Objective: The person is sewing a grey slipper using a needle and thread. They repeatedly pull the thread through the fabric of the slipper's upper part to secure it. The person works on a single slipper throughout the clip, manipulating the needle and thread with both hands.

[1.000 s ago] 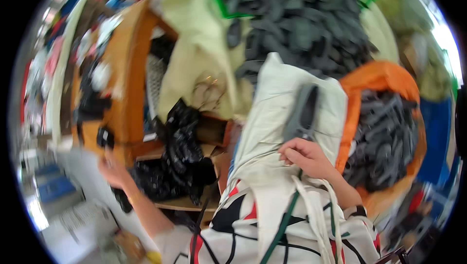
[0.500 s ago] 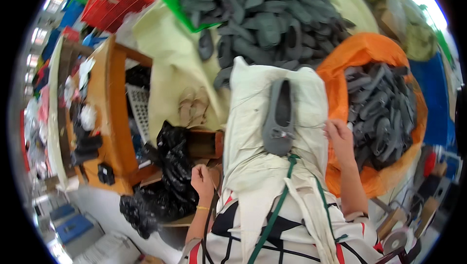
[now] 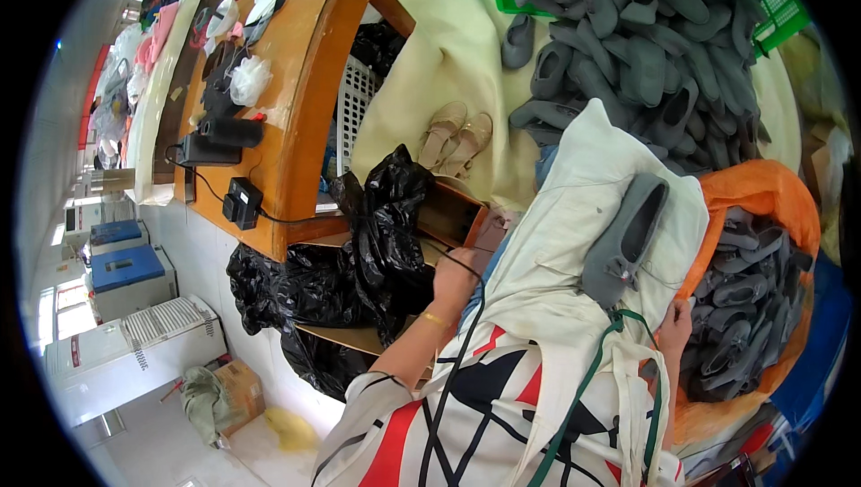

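A grey flat shoe point(image 3: 625, 240) with a small bow lies on the white cloth-covered cushion point(image 3: 560, 209) on my lap. My left hand point(image 3: 455, 277) is closed beside the cushion's left edge, near the black plastic bag; a black cable point(image 3: 482, 294) passes by it. Whether anything is inside those fingers is hidden. My right hand point(image 3: 674, 326) is low at the cushion's right edge, by the orange sack point(image 3: 760, 184). Its fingers are pressed together, and what they pinch, if anything, is too small to make out. Green straps point(image 3: 587, 379) hang from the cushion over my patterned clothing.
Many grey shoes point(image 3: 646, 65) are heaped ahead, by a green crate point(image 3: 782, 7); more fill the orange sack. Left stand an orange-brown table point(image 3: 300, 65) with a black adapter point(image 3: 242, 203), black plastic bags point(image 3: 390, 209) and an open box point(image 3: 448, 211). Beige sandals point(image 3: 457, 139) rest on pale sheeting.
The view has swung left and tilted. My right hand has dropped from beside the shoe toward the cushion's near right edge. My left hand stays closed at the left side. The shoe remains on the cushion.
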